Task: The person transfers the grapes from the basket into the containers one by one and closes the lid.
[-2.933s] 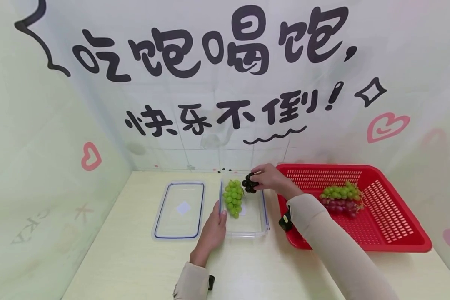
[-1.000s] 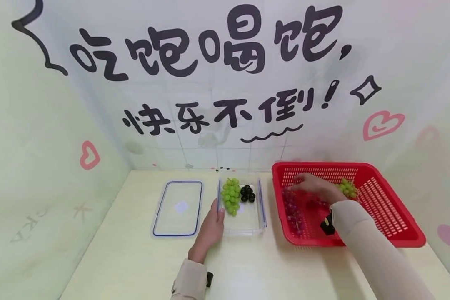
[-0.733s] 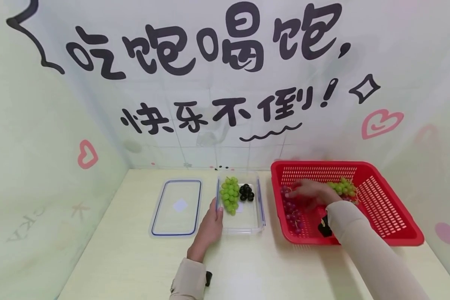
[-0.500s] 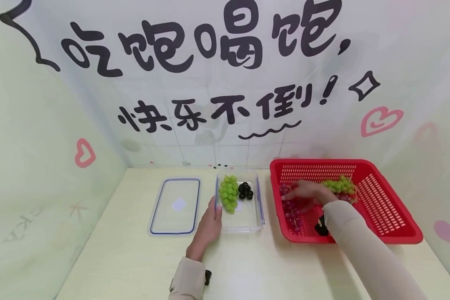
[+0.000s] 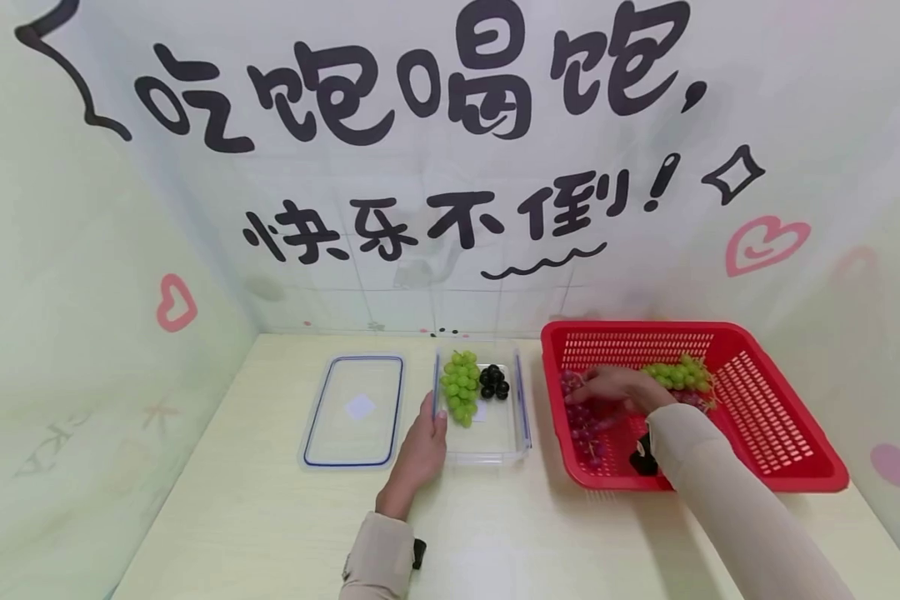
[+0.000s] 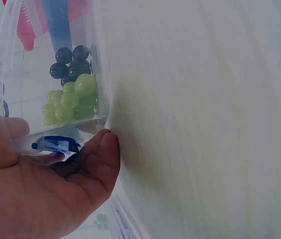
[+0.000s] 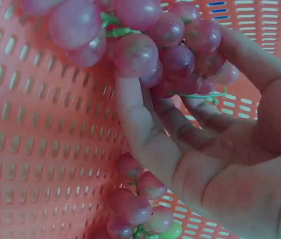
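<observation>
Grapes, red-purple ones, are what the right hand [image 5: 615, 388] has its fingers [image 7: 145, 134] curled around inside the red basket [image 5: 780, 433]: the red grape bunch [image 7: 160, 45] lies across the fingertips and under the thumb, with more of its berries trailing below the palm against the slotted basket wall. A bunch like this looks fairly light but soft and fragile; judged from the thin green stems showing between the berries, single grapes could tear off or bruise under a hard squeeze, and the smooth skins seem slippery, so the safest hold is probably at the stem or cupped underneath rather than pinched on the fruit. Its berries are round, glossy, pink to dark wine in colour, packed loosely. Just beyond the knuckles, further back in the basket, lies a green grape bunch [image 5: 678, 375]. The left hand [image 5: 420, 450] has its fingers nearly straight and pressed against the near left corner of the clear container [image 5: 521, 417], thumb resting by the blue seal on its rim, holding nothing. Past those fingertips, inside the container, sit green grapes [image 5: 459, 390] and beside them a small cluster of black grapes [image 5: 493, 383]. Left of the hand, apart from it, the lid [image 5: 354, 410] lies flat on the table [image 5: 270, 517].
</observation>
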Available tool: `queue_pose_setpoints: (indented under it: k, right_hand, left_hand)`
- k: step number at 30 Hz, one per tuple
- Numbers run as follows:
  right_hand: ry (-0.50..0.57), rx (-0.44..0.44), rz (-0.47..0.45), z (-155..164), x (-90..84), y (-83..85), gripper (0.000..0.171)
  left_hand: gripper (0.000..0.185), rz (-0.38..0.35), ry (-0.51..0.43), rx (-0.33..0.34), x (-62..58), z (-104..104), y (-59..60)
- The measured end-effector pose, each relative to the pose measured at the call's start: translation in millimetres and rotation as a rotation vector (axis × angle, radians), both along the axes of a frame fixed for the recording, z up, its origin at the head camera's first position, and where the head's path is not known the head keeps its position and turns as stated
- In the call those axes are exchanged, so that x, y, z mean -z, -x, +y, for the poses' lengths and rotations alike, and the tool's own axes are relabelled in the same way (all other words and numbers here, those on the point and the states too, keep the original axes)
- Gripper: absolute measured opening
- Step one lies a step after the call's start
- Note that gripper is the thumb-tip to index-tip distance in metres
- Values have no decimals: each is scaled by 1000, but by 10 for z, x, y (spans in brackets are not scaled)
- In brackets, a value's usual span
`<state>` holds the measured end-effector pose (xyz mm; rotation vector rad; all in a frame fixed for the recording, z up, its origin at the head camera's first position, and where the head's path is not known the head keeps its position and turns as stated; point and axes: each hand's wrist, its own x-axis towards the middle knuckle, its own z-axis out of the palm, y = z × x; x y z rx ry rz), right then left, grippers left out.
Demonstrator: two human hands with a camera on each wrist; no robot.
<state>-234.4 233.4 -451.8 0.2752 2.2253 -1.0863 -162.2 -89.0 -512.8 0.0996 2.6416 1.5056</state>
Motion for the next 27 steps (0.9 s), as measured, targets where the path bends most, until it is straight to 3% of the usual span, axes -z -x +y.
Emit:
queue_pose_setpoints:
  k: [4, 9, 16, 27]
  right_hand:
    - [79, 4, 13, 53, 28, -7, 47]
    - [183, 12, 16, 136, 46, 14, 54]
    - [276, 91, 44, 186, -89, 24, 54]
    - [389, 134, 57, 303, -206, 19, 66]
  left_hand:
    - [53, -3, 4, 0, 20, -1, -5]
    - [53, -13, 0, 1, 4, 10, -1]
    - [53, -1, 1, 5, 3, -1, 18]
    - [53, -17, -22, 4, -18, 5, 10]
